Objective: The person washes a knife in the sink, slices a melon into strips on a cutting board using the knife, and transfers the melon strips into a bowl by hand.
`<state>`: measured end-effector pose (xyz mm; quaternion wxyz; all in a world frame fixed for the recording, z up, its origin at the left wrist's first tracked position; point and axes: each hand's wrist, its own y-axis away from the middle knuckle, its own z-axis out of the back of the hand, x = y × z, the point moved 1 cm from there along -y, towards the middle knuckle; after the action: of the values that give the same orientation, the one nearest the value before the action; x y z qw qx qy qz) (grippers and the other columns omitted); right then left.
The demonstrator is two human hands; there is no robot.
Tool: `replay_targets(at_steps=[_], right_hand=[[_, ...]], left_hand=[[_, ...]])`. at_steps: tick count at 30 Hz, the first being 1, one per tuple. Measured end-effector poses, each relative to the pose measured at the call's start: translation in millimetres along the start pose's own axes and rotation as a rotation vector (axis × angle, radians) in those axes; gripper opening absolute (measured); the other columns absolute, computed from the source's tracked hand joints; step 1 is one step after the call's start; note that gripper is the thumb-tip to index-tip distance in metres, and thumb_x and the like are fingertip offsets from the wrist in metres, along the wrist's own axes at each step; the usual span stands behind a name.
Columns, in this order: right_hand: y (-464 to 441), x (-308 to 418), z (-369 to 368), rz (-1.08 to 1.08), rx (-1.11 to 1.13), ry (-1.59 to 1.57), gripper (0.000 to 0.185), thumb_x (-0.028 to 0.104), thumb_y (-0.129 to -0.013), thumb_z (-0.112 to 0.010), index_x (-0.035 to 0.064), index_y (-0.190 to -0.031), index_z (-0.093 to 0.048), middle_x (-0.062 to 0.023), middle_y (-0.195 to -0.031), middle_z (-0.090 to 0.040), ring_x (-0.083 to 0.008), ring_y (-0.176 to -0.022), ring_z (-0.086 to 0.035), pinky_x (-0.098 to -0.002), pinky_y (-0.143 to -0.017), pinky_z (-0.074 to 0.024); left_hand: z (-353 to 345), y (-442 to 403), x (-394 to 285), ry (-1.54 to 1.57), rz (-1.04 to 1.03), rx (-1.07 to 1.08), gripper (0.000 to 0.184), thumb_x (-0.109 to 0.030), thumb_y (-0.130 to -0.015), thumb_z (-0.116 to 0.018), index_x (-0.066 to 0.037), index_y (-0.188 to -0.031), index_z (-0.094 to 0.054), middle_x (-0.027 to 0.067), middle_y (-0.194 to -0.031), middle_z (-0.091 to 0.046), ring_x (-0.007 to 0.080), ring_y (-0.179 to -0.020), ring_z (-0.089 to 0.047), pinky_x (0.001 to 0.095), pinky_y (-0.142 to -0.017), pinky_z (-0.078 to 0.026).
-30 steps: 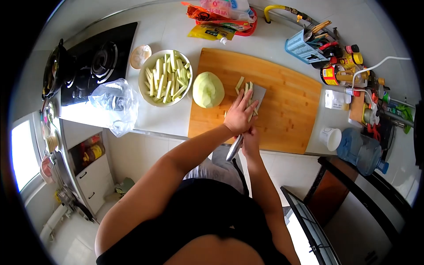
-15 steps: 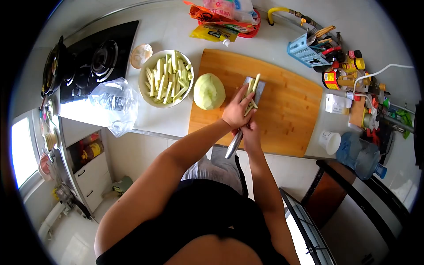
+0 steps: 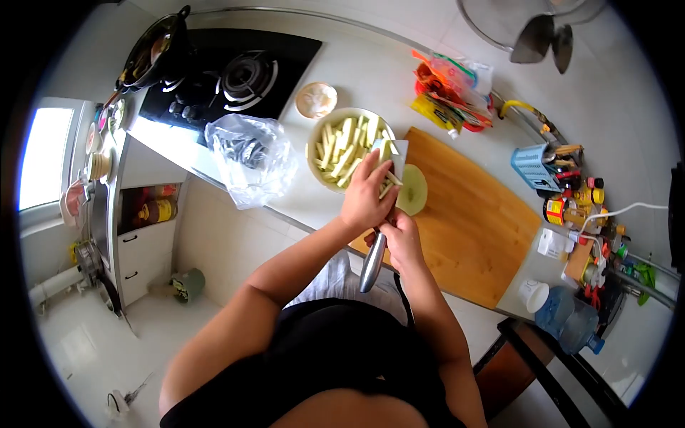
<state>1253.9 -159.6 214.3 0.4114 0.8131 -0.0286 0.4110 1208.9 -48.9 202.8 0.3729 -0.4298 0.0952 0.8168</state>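
My left hand (image 3: 366, 194) lies over pale green vegetable sticks (image 3: 387, 187) on the flat blade of a knife (image 3: 372, 262), holding them against the metal. My right hand (image 3: 402, 241) is closed on the knife where handle and blade meet, with the handle sticking out below. Blade tip and sticks are at the right rim of a white bowl (image 3: 312, 158) filled with cut sticks (image 3: 344, 146). Partly hidden behind the blade, a peeled pale green vegetable (image 3: 413, 190) rests on the wooden cutting board (image 3: 471, 228).
Left of the bowl are a clear plastic bag (image 3: 251, 160), a small dish (image 3: 316, 100) and a black stove (image 3: 228, 71). Food packets (image 3: 453, 93) lie behind the board. A blue utensil basket (image 3: 531, 167), bottles, a white cup (image 3: 533, 295) and a water jug (image 3: 569, 321) stand at the right.
Both hands have carried the knife and the sticks on its blade from over the board leftward to the bowl. The camera view has turned, so the counter appears shifted and tilted.
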Motion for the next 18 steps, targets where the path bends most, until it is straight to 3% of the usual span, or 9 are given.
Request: replay_targets(at_steps=[6, 11, 13, 18], right_hand=[[-25, 7, -43, -0.119, 0.093, -0.049, 0.009, 0.003, -0.086, -0.051, -0.0031, -0.093, -0.051, -0.0098, -0.075, -0.057, -0.0206, -0.054, -0.062, -0.0323, -0.047, -0.0518], [-26, 8, -44, -0.128, 0.032, 0.005, 0.007, 0.004, -0.087, -0.051, -0.0017, -0.091, -0.048, -0.0088, -0.076, -0.053, -0.0211, -0.052, -0.061, -0.0347, -0.047, -0.0526], [-22, 11, -41, -0.133, 0.023, 0.016, 0.008, 0.004, -0.087, -0.051, -0.0022, -0.091, -0.048, -0.0096, -0.075, -0.054, -0.0214, -0.052, -0.061, -0.0338, -0.045, -0.0522], [-7, 22, -8, -0.136, 0.100, 0.026, 0.017, 0.008, -0.089, -0.049, -0.0018, -0.103, -0.052, -0.0178, -0.087, -0.063, -0.0207, -0.053, -0.062, -0.0316, -0.045, -0.0528]], left_hand=[[30, -31, 50, -0.041, 0.084, -0.066, 0.032, -0.020, -0.076, -0.067, -0.001, -0.100, -0.060, 0.0249, -0.130, -0.044, 0.0408, -0.117, -0.045, 0.0434, -0.100, -0.037], [27, -61, 92, -0.130, -0.095, -0.073, 0.023, -0.018, -0.080, -0.063, 0.000, -0.095, -0.056, 0.0233, -0.137, -0.038, 0.0427, -0.130, -0.031, 0.0491, -0.106, -0.029], [27, -67, 100, -0.183, -0.193, 0.017, 0.021, -0.019, -0.083, -0.060, -0.001, -0.093, -0.054, 0.0188, -0.140, -0.037, 0.0418, -0.132, -0.028, 0.0518, -0.106, -0.027], [23, -65, 102, -0.430, -0.256, 0.119, 0.026, -0.027, -0.086, -0.057, -0.004, -0.095, -0.052, 0.0136, -0.144, -0.034, 0.0411, -0.134, -0.025, 0.0520, -0.108, -0.024]])
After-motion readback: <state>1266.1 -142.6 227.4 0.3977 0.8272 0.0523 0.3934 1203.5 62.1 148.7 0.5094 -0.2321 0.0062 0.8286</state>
